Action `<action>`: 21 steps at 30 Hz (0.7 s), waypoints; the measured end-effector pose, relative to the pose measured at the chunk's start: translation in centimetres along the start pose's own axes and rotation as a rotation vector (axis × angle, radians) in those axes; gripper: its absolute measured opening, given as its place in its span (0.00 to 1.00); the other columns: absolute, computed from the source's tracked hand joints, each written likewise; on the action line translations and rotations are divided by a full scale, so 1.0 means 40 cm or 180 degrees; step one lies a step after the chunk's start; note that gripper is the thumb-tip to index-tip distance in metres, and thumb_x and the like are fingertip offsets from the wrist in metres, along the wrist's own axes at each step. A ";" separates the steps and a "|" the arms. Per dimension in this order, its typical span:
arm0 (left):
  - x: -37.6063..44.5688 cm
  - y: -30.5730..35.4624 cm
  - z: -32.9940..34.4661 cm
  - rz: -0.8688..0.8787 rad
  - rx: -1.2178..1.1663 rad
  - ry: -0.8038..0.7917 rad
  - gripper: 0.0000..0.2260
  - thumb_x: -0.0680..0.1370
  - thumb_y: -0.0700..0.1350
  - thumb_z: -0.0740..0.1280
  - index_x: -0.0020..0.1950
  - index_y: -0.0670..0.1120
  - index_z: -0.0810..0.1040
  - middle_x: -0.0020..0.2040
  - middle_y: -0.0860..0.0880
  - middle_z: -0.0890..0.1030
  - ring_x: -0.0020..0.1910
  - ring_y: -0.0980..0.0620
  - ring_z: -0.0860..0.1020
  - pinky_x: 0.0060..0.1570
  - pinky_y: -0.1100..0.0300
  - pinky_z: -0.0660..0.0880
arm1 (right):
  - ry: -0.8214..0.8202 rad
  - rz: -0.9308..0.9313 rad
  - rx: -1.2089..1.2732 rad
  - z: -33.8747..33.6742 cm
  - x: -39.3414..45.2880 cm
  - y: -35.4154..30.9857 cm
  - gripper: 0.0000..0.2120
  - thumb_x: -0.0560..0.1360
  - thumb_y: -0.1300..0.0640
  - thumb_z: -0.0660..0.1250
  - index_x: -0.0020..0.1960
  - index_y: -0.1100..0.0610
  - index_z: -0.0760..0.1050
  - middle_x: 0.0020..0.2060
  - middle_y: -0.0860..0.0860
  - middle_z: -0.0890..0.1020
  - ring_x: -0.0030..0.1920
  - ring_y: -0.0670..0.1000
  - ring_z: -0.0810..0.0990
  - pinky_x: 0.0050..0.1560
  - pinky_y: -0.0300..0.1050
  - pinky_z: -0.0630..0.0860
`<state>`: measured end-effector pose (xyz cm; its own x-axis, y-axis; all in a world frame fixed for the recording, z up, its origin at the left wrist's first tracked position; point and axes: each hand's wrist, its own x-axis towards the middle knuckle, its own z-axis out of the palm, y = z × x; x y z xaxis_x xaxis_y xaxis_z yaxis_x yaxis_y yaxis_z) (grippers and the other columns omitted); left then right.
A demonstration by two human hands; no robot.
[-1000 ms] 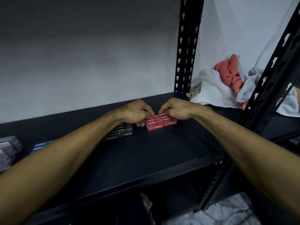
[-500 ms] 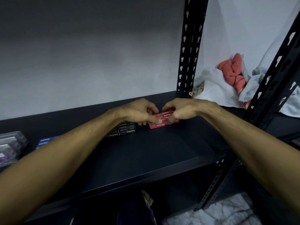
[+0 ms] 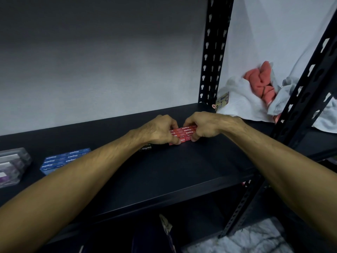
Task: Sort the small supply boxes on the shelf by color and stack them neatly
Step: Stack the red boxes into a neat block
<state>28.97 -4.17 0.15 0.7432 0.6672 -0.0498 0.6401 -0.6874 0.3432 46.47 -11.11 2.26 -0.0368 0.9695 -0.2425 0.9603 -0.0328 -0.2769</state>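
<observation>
A group of red staple boxes (image 3: 183,134) lies on the dark shelf (image 3: 182,168) near its back middle. My left hand (image 3: 158,131) clasps the group's left end and my right hand (image 3: 204,126) clasps its right end, fingers curled over the boxes. Black staple boxes (image 3: 145,148) sit just left of the red ones, mostly hidden under my left wrist. A group of blue staple boxes (image 3: 62,159) lies further left on the shelf, partly covered by my left forearm.
Clear plastic boxes with purple contents (image 3: 12,165) stand at the shelf's left edge. White and pink cloths (image 3: 255,92) are piled at the right behind a black perforated upright (image 3: 212,52). Another upright (image 3: 299,110) crosses the right foreground.
Both hands have closed in tighter on the red boxes, squeezing them together. The view has shifted so the blue boxes and clear boxes at left show more.
</observation>
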 end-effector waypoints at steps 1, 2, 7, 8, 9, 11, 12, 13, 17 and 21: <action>0.000 0.001 0.000 0.0000 0.0011 0.0004 0.20 0.70 0.55 0.76 0.58 0.50 0.81 0.48 0.53 0.82 0.44 0.57 0.79 0.43 0.62 0.73 | -0.0007 -0.0003 0.0004 0.000 0.000 0.000 0.23 0.71 0.55 0.75 0.64 0.48 0.76 0.48 0.44 0.79 0.50 0.47 0.77 0.52 0.44 0.73; 0.001 -0.001 0.001 0.0007 0.0015 0.0015 0.20 0.70 0.55 0.76 0.58 0.49 0.81 0.48 0.53 0.82 0.45 0.57 0.79 0.44 0.62 0.74 | -0.0008 -0.0015 0.0010 0.000 0.002 0.002 0.23 0.71 0.55 0.75 0.64 0.48 0.76 0.48 0.44 0.79 0.50 0.47 0.77 0.51 0.44 0.72; 0.001 0.000 0.003 0.0003 0.0029 0.0047 0.21 0.70 0.55 0.76 0.59 0.49 0.80 0.50 0.52 0.82 0.46 0.55 0.79 0.46 0.60 0.75 | 0.0011 -0.0021 0.0023 0.001 0.006 0.002 0.22 0.71 0.55 0.75 0.64 0.47 0.76 0.47 0.44 0.79 0.49 0.47 0.77 0.51 0.44 0.72; 0.001 0.000 0.003 -0.0005 0.0036 0.0037 0.21 0.70 0.55 0.76 0.59 0.48 0.80 0.50 0.52 0.82 0.46 0.55 0.79 0.45 0.61 0.75 | 0.0006 -0.0021 0.0025 0.001 0.006 0.002 0.22 0.71 0.55 0.75 0.64 0.47 0.76 0.47 0.43 0.79 0.49 0.46 0.76 0.50 0.44 0.72; 0.001 0.001 0.002 -0.0017 0.0034 0.0022 0.21 0.70 0.55 0.76 0.60 0.48 0.80 0.49 0.53 0.82 0.45 0.56 0.79 0.44 0.61 0.74 | -0.0013 -0.0006 0.0031 0.000 0.004 0.000 0.23 0.71 0.55 0.75 0.64 0.48 0.75 0.46 0.43 0.78 0.48 0.46 0.76 0.50 0.43 0.71; 0.001 0.003 0.000 -0.0028 0.0055 -0.0010 0.23 0.70 0.56 0.76 0.60 0.48 0.80 0.49 0.53 0.81 0.44 0.57 0.78 0.42 0.63 0.72 | -0.0026 0.0024 0.0018 0.001 0.006 -0.001 0.23 0.71 0.55 0.75 0.65 0.48 0.75 0.47 0.43 0.78 0.48 0.46 0.76 0.50 0.43 0.71; 0.000 0.004 -0.002 -0.0042 0.0061 -0.0028 0.25 0.69 0.57 0.76 0.62 0.48 0.79 0.50 0.53 0.81 0.45 0.57 0.78 0.42 0.63 0.72 | -0.0010 0.0040 0.0013 0.002 0.006 -0.002 0.25 0.71 0.54 0.75 0.66 0.48 0.74 0.48 0.44 0.79 0.49 0.46 0.77 0.51 0.43 0.72; -0.008 0.009 -0.008 -0.0056 0.0065 -0.0063 0.28 0.69 0.59 0.76 0.65 0.48 0.77 0.53 0.52 0.81 0.46 0.56 0.78 0.43 0.63 0.73 | -0.0005 0.0059 0.0005 -0.002 -0.001 -0.008 0.27 0.70 0.54 0.76 0.67 0.48 0.73 0.50 0.44 0.79 0.51 0.47 0.77 0.52 0.44 0.72; -0.053 0.025 -0.060 -0.0129 0.0112 0.0086 0.37 0.71 0.64 0.72 0.74 0.48 0.69 0.65 0.49 0.77 0.59 0.52 0.76 0.54 0.61 0.71 | 0.0098 0.0195 -0.0065 -0.013 -0.014 -0.009 0.39 0.68 0.49 0.77 0.75 0.49 0.64 0.67 0.48 0.75 0.64 0.51 0.75 0.64 0.48 0.72; -0.199 0.046 -0.162 0.0134 -0.0146 0.0896 0.27 0.75 0.63 0.67 0.70 0.52 0.73 0.59 0.52 0.79 0.50 0.58 0.76 0.52 0.59 0.74 | 0.0740 0.0115 -0.0123 -0.043 -0.124 -0.034 0.34 0.72 0.43 0.72 0.74 0.50 0.66 0.70 0.49 0.73 0.66 0.51 0.74 0.67 0.51 0.71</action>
